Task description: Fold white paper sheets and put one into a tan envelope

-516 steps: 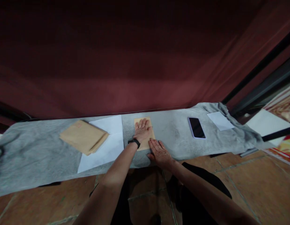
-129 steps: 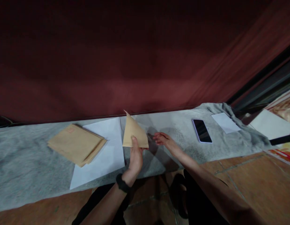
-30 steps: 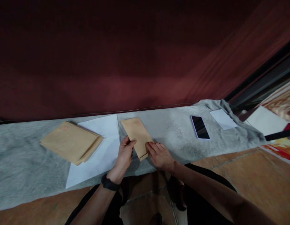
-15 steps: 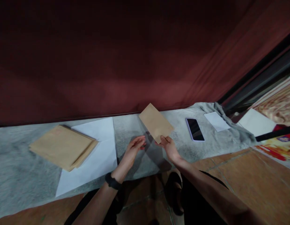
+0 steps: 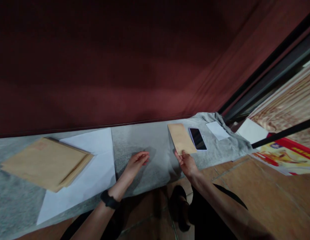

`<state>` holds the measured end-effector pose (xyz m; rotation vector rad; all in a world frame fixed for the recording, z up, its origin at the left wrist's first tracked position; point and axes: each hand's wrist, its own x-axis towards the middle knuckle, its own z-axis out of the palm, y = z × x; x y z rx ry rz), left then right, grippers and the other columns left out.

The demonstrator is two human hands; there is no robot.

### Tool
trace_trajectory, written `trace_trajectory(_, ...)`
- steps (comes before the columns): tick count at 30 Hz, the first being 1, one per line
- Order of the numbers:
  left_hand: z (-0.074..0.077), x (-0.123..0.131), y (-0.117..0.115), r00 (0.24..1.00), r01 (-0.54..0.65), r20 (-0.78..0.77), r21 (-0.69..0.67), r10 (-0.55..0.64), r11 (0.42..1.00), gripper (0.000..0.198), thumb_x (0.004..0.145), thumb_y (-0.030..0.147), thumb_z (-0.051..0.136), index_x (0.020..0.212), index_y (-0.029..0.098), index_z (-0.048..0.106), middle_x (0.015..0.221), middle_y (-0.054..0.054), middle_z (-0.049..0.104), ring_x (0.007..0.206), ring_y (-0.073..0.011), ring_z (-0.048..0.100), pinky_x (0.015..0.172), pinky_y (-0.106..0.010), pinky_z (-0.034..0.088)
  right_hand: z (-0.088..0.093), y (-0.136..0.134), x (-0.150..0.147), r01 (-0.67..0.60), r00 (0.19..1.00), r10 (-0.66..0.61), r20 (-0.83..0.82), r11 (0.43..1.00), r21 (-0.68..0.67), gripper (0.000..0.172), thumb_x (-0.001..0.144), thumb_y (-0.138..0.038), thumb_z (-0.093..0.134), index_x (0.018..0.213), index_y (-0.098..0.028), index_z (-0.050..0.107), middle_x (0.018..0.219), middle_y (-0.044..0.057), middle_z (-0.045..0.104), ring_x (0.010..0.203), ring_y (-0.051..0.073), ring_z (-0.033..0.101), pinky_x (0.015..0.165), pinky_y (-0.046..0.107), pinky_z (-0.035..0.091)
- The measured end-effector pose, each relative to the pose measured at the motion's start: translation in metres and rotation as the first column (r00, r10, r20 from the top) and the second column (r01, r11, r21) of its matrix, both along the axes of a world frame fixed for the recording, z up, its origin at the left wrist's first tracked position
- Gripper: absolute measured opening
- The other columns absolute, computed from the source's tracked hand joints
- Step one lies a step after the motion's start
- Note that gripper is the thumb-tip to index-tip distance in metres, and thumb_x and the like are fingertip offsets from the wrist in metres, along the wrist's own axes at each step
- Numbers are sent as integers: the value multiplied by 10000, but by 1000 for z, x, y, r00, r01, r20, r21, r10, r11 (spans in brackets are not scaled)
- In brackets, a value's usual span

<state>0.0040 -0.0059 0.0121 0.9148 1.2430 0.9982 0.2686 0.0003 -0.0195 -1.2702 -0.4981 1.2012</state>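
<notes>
My right hand (image 5: 187,163) pinches the near edge of a brown paper envelope (image 5: 182,138), thumb on top and fingers underneath. The envelope is held over the grey cloth, close beside a phone (image 5: 198,139) with a pale purple case, and its near right corner reaches the phone. My left hand (image 5: 137,160), a dark band on its wrist, hovers above the cloth with loosely curled fingers and nothing in them. Further left, a stack of brown envelopes (image 5: 46,163) lies partly on a large white sheet (image 5: 99,166).
Grey cloth (image 5: 147,133) covers the long, narrow surface, with a dark red wall (image 5: 134,100) behind it. A small white paper (image 5: 217,130) lies right of the phone. Beyond the cloth's right end are a white board (image 5: 252,131), a dark bar and a colourful printed box (image 5: 287,155).
My right hand has carried the envelope rightward, turning it, to beside the phone. My left hand stays over the cloth, its fingers closer together. The view has shifted right.
</notes>
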Motion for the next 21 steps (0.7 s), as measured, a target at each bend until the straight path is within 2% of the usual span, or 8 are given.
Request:
trace_trajectory(2, -1, 1, 0, 1000, 2, 14, -6, -2, 1000, 341, 678, 483, 850, 888, 221, 791, 904, -116, 758, 812, -251, 687, 701, -325, 527, -6, -2, 3, -37, 994, 34, 103, 999, 28, 162, 767, -405, 656, 823, -309, 537, 839, -3, 741, 871, 203, 753, 909, 398, 635)
trace_trajectory(4, -2, 2, 1, 1000, 2, 13, 0, -2, 1000, 317, 676, 459, 854, 874, 221, 787, 882, -112, 750, 805, -252, 683, 695, -324, 521, -11, -2, 6, -31, 991, 24, 135, 998, 46, 197, 746, -425, 659, 814, -314, 511, 830, -6, 737, 880, 209, 752, 898, 410, 638)
trace_trajectory(10, -3, 4, 2, 1000, 13, -21, 28, -13, 1000, 298, 670, 468, 824, 846, 230, 784, 842, -98, 744, 769, -245, 675, 672, -328, 517, -17, -1, 8, 123, 992, -123, 1, 992, 7, 235, 707, -337, 688, 823, -309, 486, 833, -33, 741, 922, 184, 755, 912, 366, 642)
trace_trajectory(16, 3, 1, 0, 1000, 2, -10, 44, -2, 999, 323, 678, 465, 808, 877, 211, 782, 839, -88, 747, 763, -224, 676, 674, -313, 514, -18, -8, 10, 157, 986, -155, -55, 987, 34, 248, 693, -292, 735, 833, -309, 531, 808, -56, 738, 898, 158, 753, 864, 316, 651)
trace_trajectory(18, 5, -2, -1, 1000, 1, -8, 36, 0, 999, 311, 677, 450, 803, 869, 207, 782, 825, -86, 748, 756, -217, 675, 674, -306, 510, -17, -11, 11, 144, 988, -141, -61, 988, 54, 251, 693, -311, 759, 800, -303, 532, 755, -65, 719, 840, 150, 746, 858, 310, 648)
trace_trajectory(21, 5, -6, -1, 1000, 3, -1, 42, -3, 999, 307, 674, 440, 791, 872, 205, 782, 820, -76, 749, 752, -206, 672, 675, -294, 502, -9, -13, 13, 109, 992, -104, -78, 991, 75, 289, 690, -328, 793, 702, -289, 506, 591, -91, 625, 645, 137, 692, 866, 335, 650)
